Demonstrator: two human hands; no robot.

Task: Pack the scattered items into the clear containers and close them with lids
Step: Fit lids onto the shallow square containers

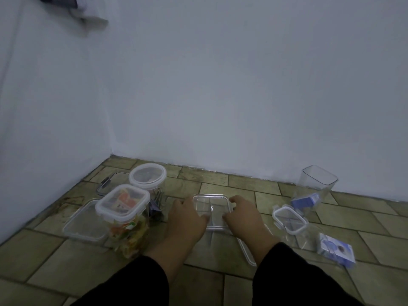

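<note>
Box (pixel 211 204), clear, floor (pixel 55 257) ctr: L hand (pixel 186 219) & R hand (pixel 241 215) gripping its sides, fingers curling over rim. Lidded jar (pixel 123 208) standing just left.

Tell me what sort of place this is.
Probably a bare corner of an indoor room. The tiled floor meets plain white walls in a corner, and a packed lidded container stands directly on the tiles beside the square container that the left hand and right hand grip.

A dark object (pixel 58 1) at the top left is cut by the picture's edge. Both black sleeves (pixel 132 283) run off the bottom. Print on the blue box (pixel 336 250) is too blurred to read.
</note>
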